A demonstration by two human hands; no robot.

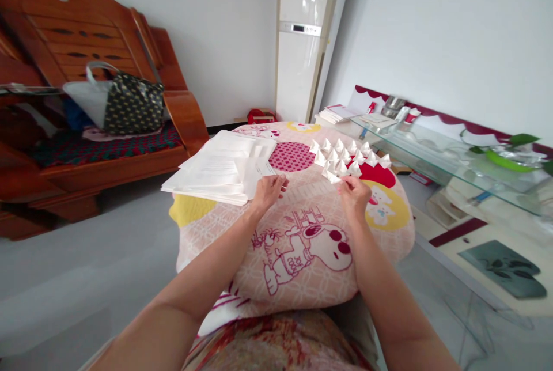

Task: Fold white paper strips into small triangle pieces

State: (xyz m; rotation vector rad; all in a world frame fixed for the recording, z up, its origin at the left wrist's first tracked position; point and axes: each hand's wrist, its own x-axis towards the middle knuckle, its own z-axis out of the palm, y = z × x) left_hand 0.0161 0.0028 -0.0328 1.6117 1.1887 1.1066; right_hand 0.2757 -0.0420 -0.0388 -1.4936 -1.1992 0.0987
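Note:
White folded paper boats (341, 155) stand in rows on the cloth-covered table. My right hand (355, 195) pinches the corner of one folded paper boat (332, 177) at the near edge of the group. Beside the right end of a stack of white paper sheets (207, 172) is my left hand (268, 192). Its fingers are loosely curled and slightly apart, and I see nothing in them. Sheets near this hand carry a little printed text.
A patterned cloth (302, 279) covers the table. At the right stands a glass-topped stand (449, 158) with cups and a green bowl (514, 161). A wooden bench (95, 31) holds a dark patterned bag (133, 103) at the left. Behind is a tall white cabinet unit (300, 65).

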